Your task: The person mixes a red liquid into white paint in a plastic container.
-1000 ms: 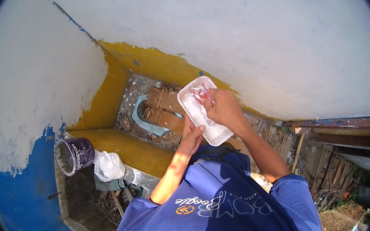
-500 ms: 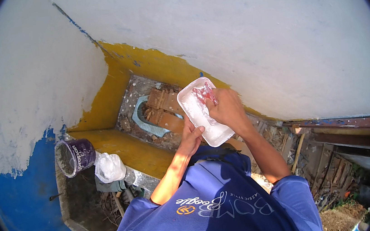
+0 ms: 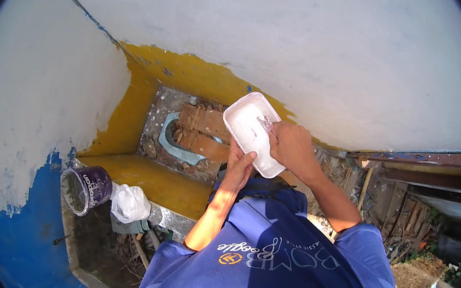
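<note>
My left hand (image 3: 238, 164) holds a shallow white tray (image 3: 228, 121) by its near left side, thumb over the rim and the fingers hidden beneath. White paste (image 3: 248, 120) coats the tray's inside. Closed around a small scraper (image 3: 265, 123) is my right hand (image 3: 292, 145), at the tray's right side. The scraper's blade is smeared with paste and dips into the tray; my fingers cover most of its handle.
A pale blue squat toilet (image 3: 169, 142) lies below, partly covered by brown boards (image 3: 205, 144). At left, a purple bucket (image 3: 96, 185) and a white plastic bag (image 3: 130, 202) stand on a ledge. The wall (image 3: 344, 45) rises ahead; wood debris (image 3: 403, 212) lies at right.
My right hand has shifted down and slightly right along the tray, drawing the scraper with it. The scraper's reddish face now shows less. My left hand keeps its hold on the tray.
</note>
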